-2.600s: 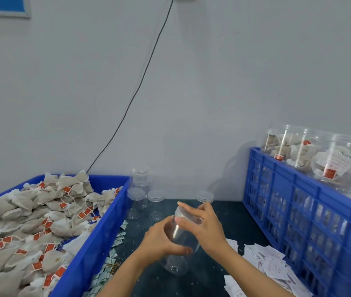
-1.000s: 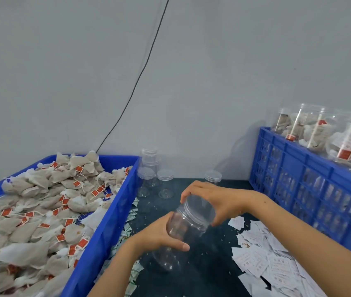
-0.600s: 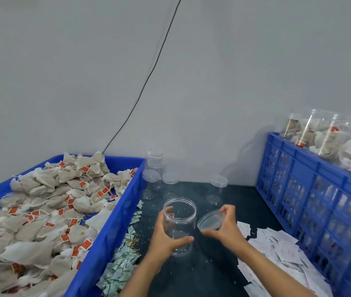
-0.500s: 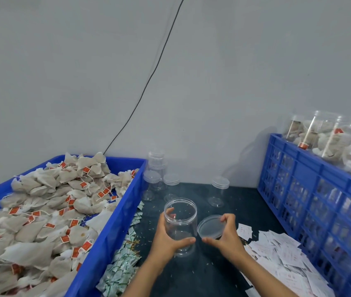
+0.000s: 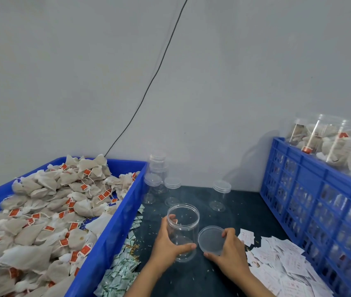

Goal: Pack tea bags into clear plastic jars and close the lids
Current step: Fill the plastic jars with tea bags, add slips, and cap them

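Observation:
An empty clear plastic jar (image 5: 186, 224) stands upright and lidless on the dark table. My left hand (image 5: 167, 243) grips its lower body, thumb across the front. Its clear round lid (image 5: 211, 240) is just right of the jar, low over the table, held by my right hand (image 5: 231, 254) at its rim. Whether the lid touches the table I cannot tell. Tea bags (image 5: 48, 209) with red tags fill the blue tray (image 5: 114, 232) on the left.
Several empty lidded jars (image 5: 220, 196) stand at the back near the wall. A blue crate (image 5: 311, 202) on the right holds filled jars (image 5: 328, 140). White paper slips (image 5: 281, 266) lie right of my hands; small green-white sachets (image 5: 119, 273) lie along the tray.
My right hand unscrewed the lid and took it off the jar, then lowered it to the right of the jar. My left hand set the jar upright on the table.

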{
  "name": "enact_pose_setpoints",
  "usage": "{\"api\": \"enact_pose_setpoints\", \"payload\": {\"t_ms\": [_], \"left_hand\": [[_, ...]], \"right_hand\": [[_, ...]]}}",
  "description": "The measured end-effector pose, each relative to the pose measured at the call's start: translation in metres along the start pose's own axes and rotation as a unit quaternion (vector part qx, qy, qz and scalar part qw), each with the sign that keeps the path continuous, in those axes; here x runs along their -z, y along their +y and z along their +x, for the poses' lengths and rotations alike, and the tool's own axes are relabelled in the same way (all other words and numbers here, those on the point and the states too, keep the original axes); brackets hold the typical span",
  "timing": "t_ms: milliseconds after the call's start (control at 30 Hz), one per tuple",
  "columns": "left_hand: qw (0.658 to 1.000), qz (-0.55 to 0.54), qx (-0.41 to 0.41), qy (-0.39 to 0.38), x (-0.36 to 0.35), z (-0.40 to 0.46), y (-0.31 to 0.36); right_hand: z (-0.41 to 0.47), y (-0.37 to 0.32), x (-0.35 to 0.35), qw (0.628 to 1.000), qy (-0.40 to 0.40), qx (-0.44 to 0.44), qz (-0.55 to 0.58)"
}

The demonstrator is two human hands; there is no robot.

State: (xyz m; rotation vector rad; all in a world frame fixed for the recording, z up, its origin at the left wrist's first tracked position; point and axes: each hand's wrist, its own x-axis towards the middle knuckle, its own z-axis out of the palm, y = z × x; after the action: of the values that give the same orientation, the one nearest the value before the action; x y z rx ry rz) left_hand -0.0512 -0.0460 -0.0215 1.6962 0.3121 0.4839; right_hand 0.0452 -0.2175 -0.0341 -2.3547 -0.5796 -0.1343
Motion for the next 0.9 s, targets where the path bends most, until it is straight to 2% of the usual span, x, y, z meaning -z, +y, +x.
{"api": "enact_pose_setpoints", "payload": {"t_ms": [233, 467, 600, 700, 833, 900], "left_hand": [[0.999, 0.004, 0.029, -0.017, 0.001, -0.004, 0.003], [0.991, 0.017, 0.108, -0.073, 0.007, -0.007, 0.025], [0.988, 0.027, 0.135, -0.067, 0.01, -0.009, 0.043], [0.992, 0.007, 0.122, -0.039, 0.014, -0.009, 0.068], [0.996, 0.01, 0.084, 0.024, 0.022, 0.003, 0.113], [0.995, 0.026, 0.072, 0.06, 0.035, 0.009, 0.132]], "right_hand": [[0.0, -0.002, 0.001, 0.995, -0.062, -0.026, -0.08], [0.011, -0.018, 0.027, 0.986, -0.155, -0.05, -0.034], [0.027, -0.052, 0.051, 0.99, -0.096, -0.016, 0.101], [0.037, -0.096, 0.066, 0.979, -0.041, 0.021, 0.198], [0.044, -0.162, 0.072, 0.937, -0.013, 0.034, 0.349], [0.045, -0.197, 0.063, 0.891, -0.027, -0.001, 0.453]]}}
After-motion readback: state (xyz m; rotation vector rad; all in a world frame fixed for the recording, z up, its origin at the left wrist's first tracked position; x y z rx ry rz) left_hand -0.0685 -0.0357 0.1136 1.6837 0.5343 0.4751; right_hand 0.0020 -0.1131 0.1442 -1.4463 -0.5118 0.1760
